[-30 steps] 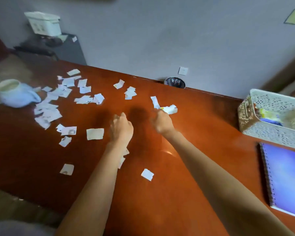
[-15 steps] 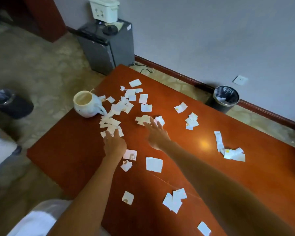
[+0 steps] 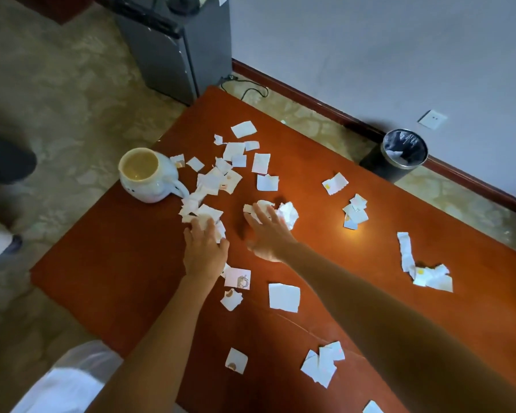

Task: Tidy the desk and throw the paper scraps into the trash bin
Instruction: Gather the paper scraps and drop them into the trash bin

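Several white paper scraps [image 3: 234, 158] lie scattered over the red-brown desk [image 3: 116, 263]. My left hand [image 3: 204, 248] lies flat on a pile of scraps [image 3: 203, 211] beside the mug, fingers straight. My right hand [image 3: 270, 231] reaches forward with spread fingers onto a crumpled clump of paper [image 3: 288, 214] at the desk's middle. A black trash bin [image 3: 399, 155] with a dark liner stands on the floor beyond the desk's far edge, near the wall.
A white mug [image 3: 146, 175] stands at the desk's left edge, touching the scrap pile. More scraps [image 3: 320, 365] lie near the front and others [image 3: 429, 274] on the right. A grey cabinet [image 3: 173, 46] stands behind the desk's far corner. A second dark bin [image 3: 3, 162] is at far left.
The view has swung left, from the basket and notebook side to the mug side. Both hands moved onto scraps near the mug; the left hand's fingers went from curled to flat on the pile.
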Demonstrator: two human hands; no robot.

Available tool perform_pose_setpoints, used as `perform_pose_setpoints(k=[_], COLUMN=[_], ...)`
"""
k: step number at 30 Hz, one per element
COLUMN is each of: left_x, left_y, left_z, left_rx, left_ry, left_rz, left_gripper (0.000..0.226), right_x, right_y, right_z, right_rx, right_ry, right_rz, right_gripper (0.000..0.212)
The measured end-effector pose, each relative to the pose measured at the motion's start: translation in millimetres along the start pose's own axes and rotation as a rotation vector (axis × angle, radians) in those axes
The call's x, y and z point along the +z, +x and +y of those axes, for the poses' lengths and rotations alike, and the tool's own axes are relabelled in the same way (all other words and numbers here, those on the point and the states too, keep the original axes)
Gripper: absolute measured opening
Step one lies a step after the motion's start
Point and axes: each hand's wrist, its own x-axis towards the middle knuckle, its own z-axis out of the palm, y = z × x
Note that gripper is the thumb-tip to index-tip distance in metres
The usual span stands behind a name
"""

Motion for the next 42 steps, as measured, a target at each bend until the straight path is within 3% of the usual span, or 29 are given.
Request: perform_pose_setpoints(k=[8,11,17,19,21,25,29,42], left_x=[11,22,42,38,30,5,-14,-21], left_y=[-55,-91,-139,-148,-143,-99,-33,118], left_z=[21,33,52,58,62,63,65,49], left_rx=[0.086,0.215,0.278,0.283,0.26,0.167,0.086,-0.051], left_ry=[-0.084,-0.033,-0.01,-0.01,-0.057,-0.147,-0.153,-0.097], left_rz=[-0.13,-0.161,-0.238,-0.21,-0.128,0.03,0.111,0.066], left_gripper=[0.052,0.052,0.049,0.046,0.043,0.04,0.05,0.068], right_x=[31,44,76,77,70,32,-18,-70], right_y=[-35,-76,-141,-156,-160,-132,-78,109], right_z=[15,27,51,55,54,40,31,10], right_rx=[-0.104,-0.116,-0.06,-0.036,0.0,0.027,0.026,-0.11], right_ry=[-0.007,-0.002,0.062,0.067,0.058,0.115,0.105,-0.028], right_rz=[0.018,0.063,0.231,0.32,0.342,0.341,0.224,0.117], right_gripper=[0.055,0.053,0.051,0.042,0.046,0.042,0.058,0.057])
